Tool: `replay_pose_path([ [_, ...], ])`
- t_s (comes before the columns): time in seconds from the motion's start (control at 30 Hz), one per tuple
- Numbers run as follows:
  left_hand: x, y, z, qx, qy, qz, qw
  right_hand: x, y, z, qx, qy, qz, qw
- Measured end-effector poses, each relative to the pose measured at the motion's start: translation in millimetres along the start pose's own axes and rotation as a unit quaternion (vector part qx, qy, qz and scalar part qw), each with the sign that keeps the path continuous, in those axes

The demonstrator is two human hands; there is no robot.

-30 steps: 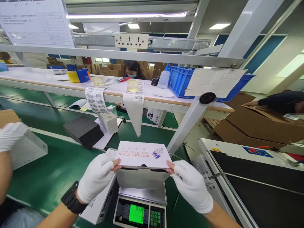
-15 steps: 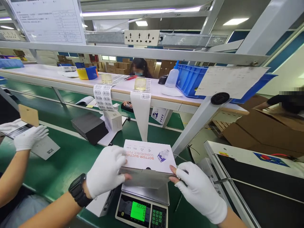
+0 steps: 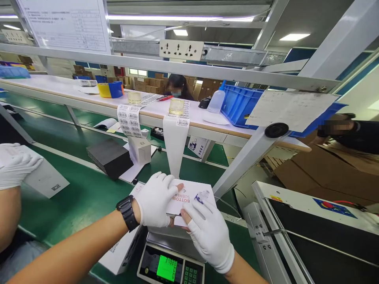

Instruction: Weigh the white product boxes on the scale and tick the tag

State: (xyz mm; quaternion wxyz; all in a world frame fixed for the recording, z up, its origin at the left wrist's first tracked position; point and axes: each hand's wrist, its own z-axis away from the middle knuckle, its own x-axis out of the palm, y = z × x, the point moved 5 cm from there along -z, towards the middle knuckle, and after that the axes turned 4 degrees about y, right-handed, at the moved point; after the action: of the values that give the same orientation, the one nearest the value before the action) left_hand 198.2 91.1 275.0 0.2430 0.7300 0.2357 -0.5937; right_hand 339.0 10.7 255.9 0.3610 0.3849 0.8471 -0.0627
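A white printed carton (image 3: 192,187), marked with a submersible pump picture, stands on a digital weighing scale (image 3: 149,262) with a green-lit display. My left hand (image 3: 156,200), in a white glove with bare fingertips, grips the carton's left side, thumb on the lid. My right hand (image 3: 210,232), gloved alike, holds the front edge of the lid, its fingers lying across the top. A small flap shows between my two thumbs; the front face is mostly covered by my hands. Left of the scale, under my forearm, lies another white box (image 3: 115,256).
A co-worker's gloved hand (image 3: 17,167) holds a white box at the left. Black sheets (image 3: 109,156) are stacked on the green bench. Label strips (image 3: 176,146) hang from the shelf above. At the right stands a black-belted conveyor (image 3: 296,232); a slanted post (image 3: 239,161) rises nearby.
My left hand moved right onto the carton's lid. My right hand came left from the right corner to the front edge. The front flap, which hung open, is now mostly hidden.
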Motion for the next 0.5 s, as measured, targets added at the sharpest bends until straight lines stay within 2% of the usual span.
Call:
replay_pose_path([
  [0.07,0,0,-1,0.001,0.002,0.001,1.0,-3,-1,0,-0.022,0.0,-0.022,1.0],
  [0.17,0,0,-1,0.004,0.011,-0.001,1.0,-9,-2,-1,-0.01,0.014,-0.038,0.999],
  [0.4,4,2,0,0.001,0.015,-0.003,1.0,-9,-6,0,0.097,0.064,-0.051,0.992],
  [0.5,3,3,-3,-0.005,0.016,-0.001,1.0,-5,-6,-3,0.182,0.066,-0.027,0.981],
])
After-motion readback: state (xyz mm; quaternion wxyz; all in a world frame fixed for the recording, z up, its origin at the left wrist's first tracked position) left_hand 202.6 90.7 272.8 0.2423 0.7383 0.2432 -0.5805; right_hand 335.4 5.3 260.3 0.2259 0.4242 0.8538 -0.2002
